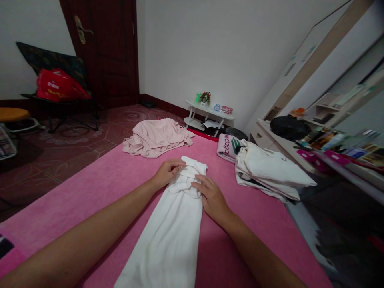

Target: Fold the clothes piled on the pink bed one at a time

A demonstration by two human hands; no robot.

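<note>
Touching white garment's [172, 236] edges, left fingers [175, 163] and right fingers [206, 181] curl, grip unclear, pink cover [99, 184] alongside.

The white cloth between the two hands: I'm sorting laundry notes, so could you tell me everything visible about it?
The white cloth looks soft and plain, with shallow creases along its length. It lies as a long strip on the pink cover, its near end cut off by the picture's bottom edge. Its far end is gathered into rumpled folds. There the left hand touches its left side and the right hand its right. What kind of garment it is, I cannot tell.
</note>
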